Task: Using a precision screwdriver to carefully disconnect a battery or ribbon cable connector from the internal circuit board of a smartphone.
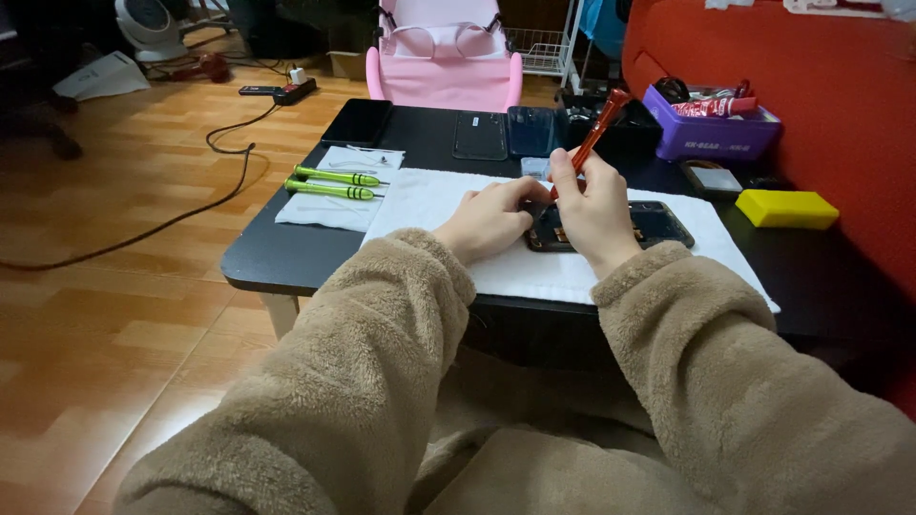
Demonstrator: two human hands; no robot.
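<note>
Gripping a red screwdriver point(593, 133) in closed fingers, the right hand point(596, 205) works over an opened phone point(658, 225) on a white cloth point(420, 195). The left hand point(491, 217) seemingly steadies the phone, fingers curled. Two green screwdrivers point(334, 183) lie left; a purple box point(711, 133) sits beyond.

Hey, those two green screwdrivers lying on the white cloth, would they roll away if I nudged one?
Probably a little. The two green screwdrivers have slim, round-looking handles, so a sideways push would likely roll them. The white cloth under them looks soft and should slow that. They seem stiff and light, likely easy to lift. Neither the left hand nor the right hand touches them.
</note>
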